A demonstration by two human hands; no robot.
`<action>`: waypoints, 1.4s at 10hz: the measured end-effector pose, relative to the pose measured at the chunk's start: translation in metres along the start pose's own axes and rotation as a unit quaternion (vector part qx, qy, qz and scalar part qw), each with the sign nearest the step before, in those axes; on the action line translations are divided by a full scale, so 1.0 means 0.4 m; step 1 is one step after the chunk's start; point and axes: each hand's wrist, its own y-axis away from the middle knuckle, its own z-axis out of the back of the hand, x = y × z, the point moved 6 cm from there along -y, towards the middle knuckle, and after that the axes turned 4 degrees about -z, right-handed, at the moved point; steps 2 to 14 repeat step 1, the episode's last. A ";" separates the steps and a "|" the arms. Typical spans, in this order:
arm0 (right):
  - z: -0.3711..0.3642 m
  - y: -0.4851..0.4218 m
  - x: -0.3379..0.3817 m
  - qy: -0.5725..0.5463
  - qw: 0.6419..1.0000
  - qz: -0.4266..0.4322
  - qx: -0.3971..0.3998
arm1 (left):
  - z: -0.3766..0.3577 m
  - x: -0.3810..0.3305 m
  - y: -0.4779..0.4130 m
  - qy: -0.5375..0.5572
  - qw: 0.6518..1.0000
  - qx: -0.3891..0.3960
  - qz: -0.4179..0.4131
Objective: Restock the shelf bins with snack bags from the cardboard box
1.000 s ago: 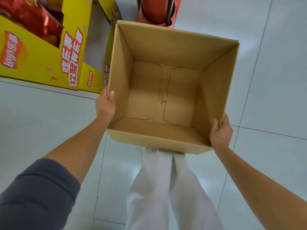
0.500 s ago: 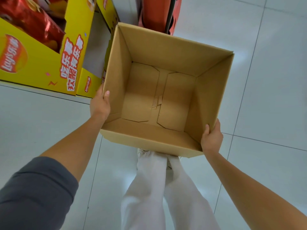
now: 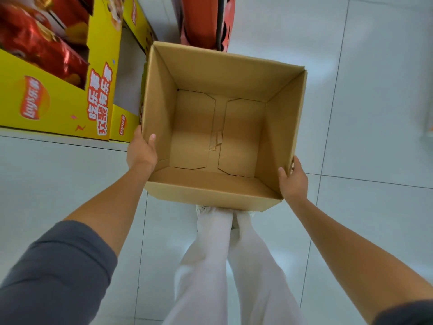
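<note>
Bright, even indoor light, soft overall.

Glossy white floor tiles (image 3: 375, 90) throw pale glare near the top right. The cardboard box (image 3: 220, 73) is shadowed along its inner walls. Red snack bags (image 3: 35, 43) glint and smear with blur at the left edge, where wide-angle distortion bends straight lines.

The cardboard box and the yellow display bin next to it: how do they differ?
The cardboard box is plain brown, while the yellow display bin is bright yellow with red logos and lettering. The box is empty, with only its bare taped bottom showing; the bin holds red snack bags. The box is gripped by the left hand and the right hand; the bin stands on the floor untouched. Both are open at the top.
</note>
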 end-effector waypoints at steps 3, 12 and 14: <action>0.058 0.052 0.039 0.002 1.000 0.030 -0.010 | 0.058 -0.075 0.072 0.001 1.000 -0.009 -0.024; 0.058 0.052 0.039 0.002 1.000 0.030 -0.010 | 0.058 -0.075 0.072 0.001 1.000 -0.009 -0.024; 0.058 0.052 0.039 0.002 1.000 0.030 -0.010 | 0.058 -0.075 0.072 0.001 1.000 -0.009 -0.024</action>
